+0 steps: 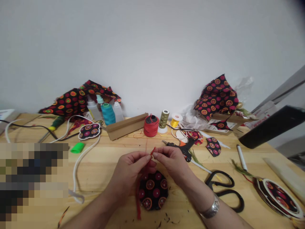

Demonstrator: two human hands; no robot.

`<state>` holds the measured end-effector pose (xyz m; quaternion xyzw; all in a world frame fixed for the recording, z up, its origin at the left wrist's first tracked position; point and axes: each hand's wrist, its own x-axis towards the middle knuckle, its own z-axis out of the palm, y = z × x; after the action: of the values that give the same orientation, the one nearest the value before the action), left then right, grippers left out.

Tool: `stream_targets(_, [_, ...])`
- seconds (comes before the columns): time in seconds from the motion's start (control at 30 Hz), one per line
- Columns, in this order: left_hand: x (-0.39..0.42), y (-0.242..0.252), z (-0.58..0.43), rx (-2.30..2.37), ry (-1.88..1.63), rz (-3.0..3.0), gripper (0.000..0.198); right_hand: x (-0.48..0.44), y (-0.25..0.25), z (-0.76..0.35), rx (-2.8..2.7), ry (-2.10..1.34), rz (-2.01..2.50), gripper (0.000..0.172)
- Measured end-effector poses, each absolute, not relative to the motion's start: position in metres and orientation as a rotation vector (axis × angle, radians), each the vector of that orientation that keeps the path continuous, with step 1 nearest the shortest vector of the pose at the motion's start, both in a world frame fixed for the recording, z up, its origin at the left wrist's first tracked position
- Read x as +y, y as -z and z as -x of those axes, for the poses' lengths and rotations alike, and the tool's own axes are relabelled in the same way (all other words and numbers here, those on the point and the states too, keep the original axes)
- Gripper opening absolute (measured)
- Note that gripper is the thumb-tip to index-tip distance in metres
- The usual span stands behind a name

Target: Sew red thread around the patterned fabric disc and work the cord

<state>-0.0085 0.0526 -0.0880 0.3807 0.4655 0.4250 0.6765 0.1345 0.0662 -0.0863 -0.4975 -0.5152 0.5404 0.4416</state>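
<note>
A white wall runs along the far edge of the wooden table [202, 159]. Along that edge stand a red thread spool [151, 126], a teal thread cone [108, 114], an olive thread spool [164, 119], a yellow spool [175, 122] and a cardboard angle strip [126, 126], with bunched black fabric with a red and orange print [216, 97] at the back right. Nearer in, a black-and-orange glue gun [182, 151] lies just beyond the right hand [169, 162]. Black-handled scissors [224, 192] lie beside the right forearm, which wears a silver bracelet [211, 206]. A blurred patch hides the left part of the table near the near edge.

Both hands are raised above the table, each in a tight pinch on a red strand [145, 171], and the two grips nearly meet. The left hand [133, 168] holds the strand just below the right hand's pinch. The strand hangs down across a round patterned fabric piece [153, 190] lying under the hands and reaches the table.

A white cord [76, 171] lies well left of the left hand. Dark scraps are scattered on the wood near the near edge.
</note>
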Motion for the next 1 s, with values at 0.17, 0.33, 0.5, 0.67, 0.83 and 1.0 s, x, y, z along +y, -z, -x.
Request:
stream_targets(0.17, [0.0535, 0.087, 0.0086, 1.054, -0.973, -0.846, 0.016, 0.0658, 0.0853, -0.1329, -1.262, -1.368, 1.251, 0.014])
stream_targets(0.33, [0.0533, 0.0853, 0.0076, 1.061, -0.962, -0.859, 0.017, 0.0656, 0.0834, -0.1326, -1.24, -1.374, 1.262, 0.015])
stream_targets(0.5, [0.0526, 0.0858, 0.0068, 1.038, -0.955, -0.854, 0.016, 0.0655, 0.0832, -0.1334, -1.263, -1.351, 1.25, 0.013])
stream_targets(0.67, [0.0526, 0.0864, 0.0081, 1.038, -1.067, -0.867, 0.019, 0.0647, 0.086, -0.1333, -1.296, -1.375, 1.191, 0.014])
stream_targets(0.83, [0.0554, 0.0808, 0.0095, 1.189, -1.119, -1.093, 0.013, 0.063, 0.0884, -0.1339, -1.354, -1.412, 1.136, 0.014])
stream_targets(1.0, [0.0579, 0.0841, 0.0108, 1.168, -1.17, -1.182, 0.007, 0.0617, 0.0883, -0.1337, -1.414, -1.431, 1.154, 0.013])
